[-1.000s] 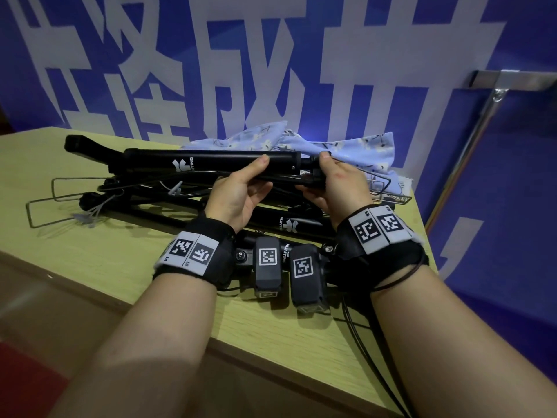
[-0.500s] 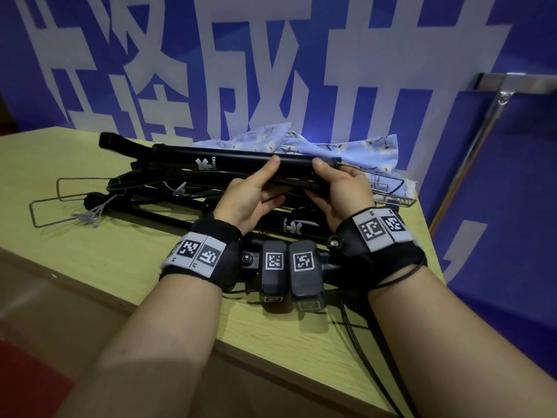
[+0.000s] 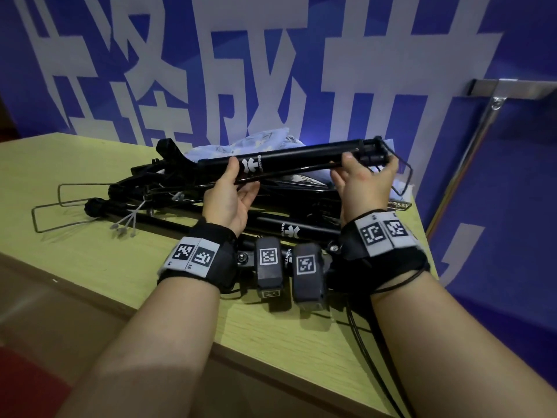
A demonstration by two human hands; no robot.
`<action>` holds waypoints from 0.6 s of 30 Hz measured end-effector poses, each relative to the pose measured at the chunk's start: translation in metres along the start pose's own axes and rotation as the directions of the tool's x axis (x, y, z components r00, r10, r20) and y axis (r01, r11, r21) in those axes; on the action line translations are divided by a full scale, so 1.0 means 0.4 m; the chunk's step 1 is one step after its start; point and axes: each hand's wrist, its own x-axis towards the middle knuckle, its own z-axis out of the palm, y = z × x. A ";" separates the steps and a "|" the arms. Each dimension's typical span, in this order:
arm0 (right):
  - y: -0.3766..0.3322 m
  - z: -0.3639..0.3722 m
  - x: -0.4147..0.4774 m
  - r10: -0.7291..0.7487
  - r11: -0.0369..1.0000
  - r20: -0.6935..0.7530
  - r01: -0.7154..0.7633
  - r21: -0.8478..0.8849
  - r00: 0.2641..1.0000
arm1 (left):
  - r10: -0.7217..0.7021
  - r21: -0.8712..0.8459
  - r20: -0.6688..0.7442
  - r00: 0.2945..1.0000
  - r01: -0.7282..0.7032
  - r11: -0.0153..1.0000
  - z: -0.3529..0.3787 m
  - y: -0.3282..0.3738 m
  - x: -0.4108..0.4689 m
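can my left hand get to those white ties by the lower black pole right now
Probably yes, though it must first let go: the left hand grips the raised black tube. The white ties lie uncovered on the table to its left.

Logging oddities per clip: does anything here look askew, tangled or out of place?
The black tube, gripped by the left hand and right hand, tilts with its right end raised over a jumbled pile of tubes and wire frames on the table. A blue cloth lies crumpled behind. Nothing looks broken or spilled.
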 end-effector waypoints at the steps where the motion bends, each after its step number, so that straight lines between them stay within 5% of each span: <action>1: 0.004 0.006 -0.011 -0.025 0.995 0.045 0.030 -0.099 0.999 | 0.005 -0.030 -0.019 1.000 -0.006 1.000 0.000 0.001 0.002; 3: 0.008 0.010 -0.028 -0.074 0.953 0.131 0.109 -0.282 0.989 | 0.015 -0.083 -0.044 0.999 -0.019 0.996 0.002 0.002 0.003; 11: 0.001 0.011 -0.058 -0.178 0.890 0.295 0.281 -0.359 0.939 | 0.042 -0.172 -0.130 0.991 -0.064 0.983 0.009 0.008 0.002; 15: 0.019 0.023 -0.067 -0.059 0.742 0.474 0.356 -0.568 0.879 | 0.049 -0.191 -0.146 0.988 -0.077 0.979 0.008 0.010 0.007; 18: 0.025 0.019 -0.066 -0.039 0.785 0.438 0.299 -0.543 0.898 | 0.052 -0.180 -0.160 0.986 -0.081 0.980 0.005 0.009 0.008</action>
